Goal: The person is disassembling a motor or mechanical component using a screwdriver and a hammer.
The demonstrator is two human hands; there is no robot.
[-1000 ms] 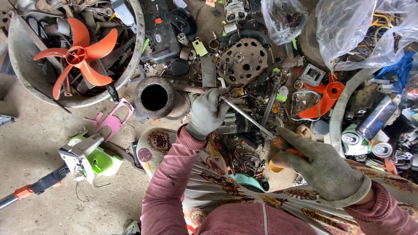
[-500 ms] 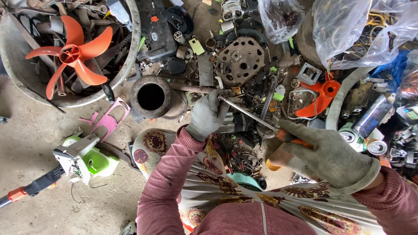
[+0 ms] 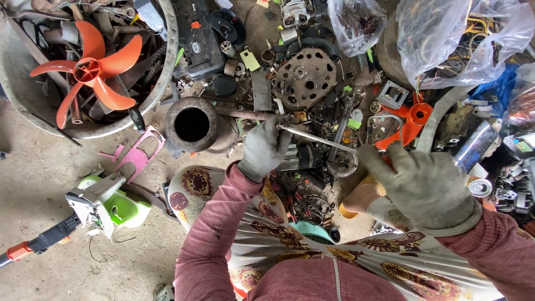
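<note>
**Gloved hands over a scrap heap, seen from above**

At far left, a grey basin (image 3: 161, 83) is shown on the concrete floor (image 3: 39, 167), filled with metal scrap and topped by an orange fan blade (image 3: 89, 69). Below it, a green-and-white tool body (image 3: 111, 203) with a black-and-orange handle is seen lying on the floor, and a flat pink plastic piece (image 3: 136, 156) is found just beside the basin. A rusty open pipe section (image 3: 192, 125) is set upright to the right of these, its dark bore turned toward the camera.

The left hand (image 3: 264, 147) — in a grey work glove, with a pink sleeve behind it — is closed around one end of a thin metal rod (image 3: 317, 139). The rod is held over a dark cylindrical motor part (image 3: 304, 159) and is seen running rightward and slightly downward to a round metal piece (image 3: 341, 164). Above the rod, a perforated round metal plate (image 3: 304, 78) lies among small parts.

The right hand (image 3: 426, 187), also gloved in grey, is held open with fingers spread, apart from the rod and gripping nothing; an orange object (image 3: 356, 200) is partly hidden beneath it. Further right, a smaller orange fan part (image 3: 412, 120) and a clear plastic bag (image 3: 462, 39) of wires are shown — crushed cans lie at the far edge. A patterned skirt (image 3: 312, 251) is spread across the lower centre.
</note>
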